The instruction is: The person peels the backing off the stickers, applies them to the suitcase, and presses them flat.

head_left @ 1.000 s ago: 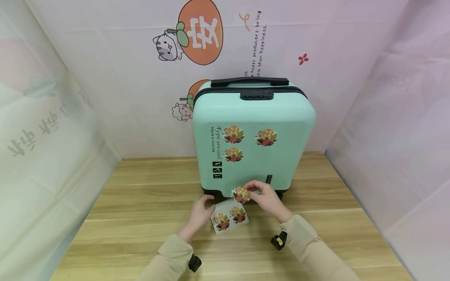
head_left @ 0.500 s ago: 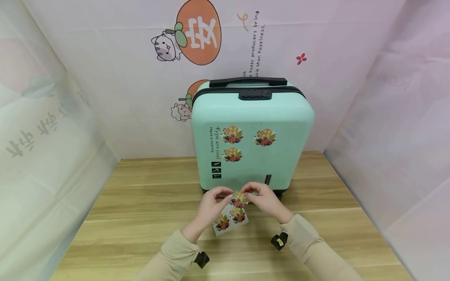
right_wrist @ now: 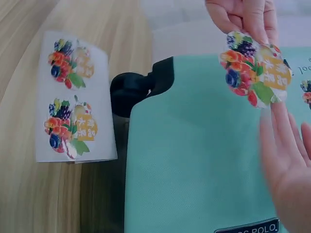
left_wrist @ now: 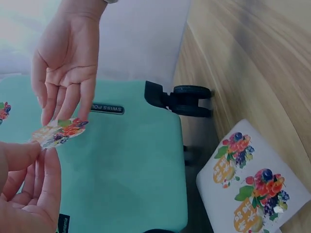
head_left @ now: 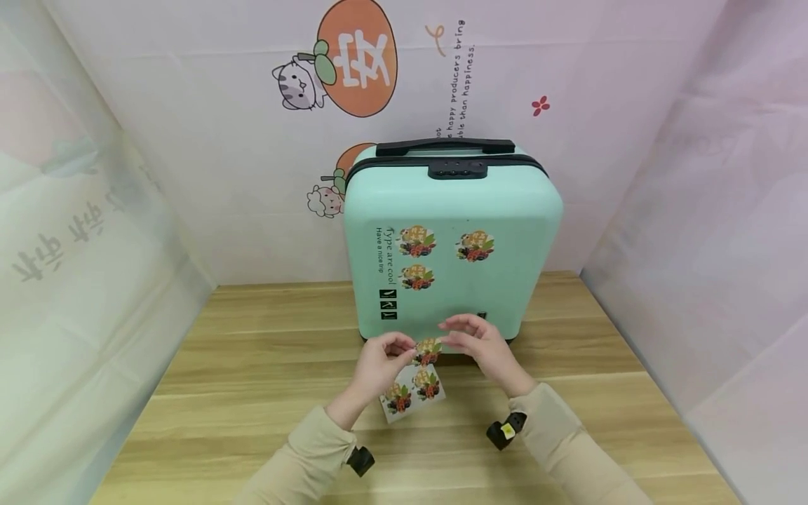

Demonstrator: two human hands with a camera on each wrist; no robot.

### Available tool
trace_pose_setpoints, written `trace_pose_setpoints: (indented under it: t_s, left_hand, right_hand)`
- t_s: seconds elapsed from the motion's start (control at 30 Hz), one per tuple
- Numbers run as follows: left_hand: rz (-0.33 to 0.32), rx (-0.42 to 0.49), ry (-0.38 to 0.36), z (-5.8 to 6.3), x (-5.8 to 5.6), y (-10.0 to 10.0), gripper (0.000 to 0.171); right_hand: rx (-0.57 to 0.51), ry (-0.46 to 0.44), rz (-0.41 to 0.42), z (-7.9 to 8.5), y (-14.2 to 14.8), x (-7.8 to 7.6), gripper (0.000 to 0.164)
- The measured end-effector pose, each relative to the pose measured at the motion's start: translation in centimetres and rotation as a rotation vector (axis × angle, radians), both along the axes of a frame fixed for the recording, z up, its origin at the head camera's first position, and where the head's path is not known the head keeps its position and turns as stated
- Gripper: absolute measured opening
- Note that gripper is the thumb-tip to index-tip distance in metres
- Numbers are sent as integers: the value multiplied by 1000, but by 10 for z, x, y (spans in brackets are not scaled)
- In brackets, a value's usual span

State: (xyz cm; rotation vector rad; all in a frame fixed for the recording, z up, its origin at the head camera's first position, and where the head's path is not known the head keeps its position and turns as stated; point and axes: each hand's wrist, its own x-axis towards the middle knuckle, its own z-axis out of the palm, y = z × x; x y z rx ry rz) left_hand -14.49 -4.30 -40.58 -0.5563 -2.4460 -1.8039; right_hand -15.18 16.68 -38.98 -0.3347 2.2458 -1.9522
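Note:
A round fruit-print sticker (head_left: 428,352) is up off its sheet, in front of the lower part of a mint-green suitcase (head_left: 480,203). My left hand (head_left: 377,366) pinches its edge between thumb and fingers. My right hand (head_left: 486,351) is at the sticker's other side, fingers extended; in the right wrist view its fingertips (right_wrist: 278,111) lie close to the lower edge, and whether they touch is unclear. On the table, below the suitcase, lies a white sticker sheet (right_wrist: 104,150) bearing two more fruit stickers. Three matching stickers, one of them the upper right sticker (head_left: 475,247), are on the suitcase front.
The suitcase stands upright on a wooden table (head_left: 265,365) against a printed cloth backdrop (head_left: 252,161). Its black wheel (left_wrist: 192,102) sticks out near the sheet. A dark brand label (left_wrist: 108,108) sits low on the front, beside printed lettering (head_left: 384,256) on the left.
My left hand has come up from beside the sheet and taken the sticker's left edge. My right hand, which pinched the sticker, has loosened and moved slightly up and away.

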Motion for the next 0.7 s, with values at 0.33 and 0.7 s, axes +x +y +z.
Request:
trace_pose_setpoints:
  t_s: [0.33, 0.7]
  left_hand:
    - [53, 134, -28, 12, -3, 5, 9]
    - [79, 112, 199, 34, -18, 31, 9]
  right_hand:
    - [2, 130, -106, 4, -4, 7, 34]
    - [17, 300, -275, 18, -2, 2, 20]
